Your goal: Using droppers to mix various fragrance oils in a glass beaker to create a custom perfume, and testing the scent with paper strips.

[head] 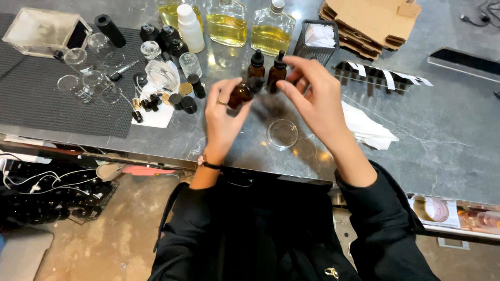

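Left hand [223, 117]: closed around a small amber bottle [240, 96], gripped between thumb and fingers, tilted, held above the table [448, 135]; ring on one finger, dark band at the wrist.

Right hand [312, 99]: fingers loosely curled and partly open, raised just right of the amber bottle; whether anything was pinched in the fingertips could not be told.

Two amber dropper bottles [266, 70]: upright with black caps, side by side, just behind the hands.

Clear glass dish [282, 134]: round, lying on the table below and between the hands.

Three large glass bottles [227, 23]: yellow liquid, ranged along the far edge.

White plastic bottle [190, 28]: upright, left of the yellow row.

Black mesh holder [315, 39]: contained white paper, right of the yellow bottles.

Flattened cardboard [370, 23]: stacked at the far right.

White tissue [367, 130]: crumpled, right of the right hand.

Black mat [52, 99]: at left, carried clear glassware; small black caps and vials beside it.
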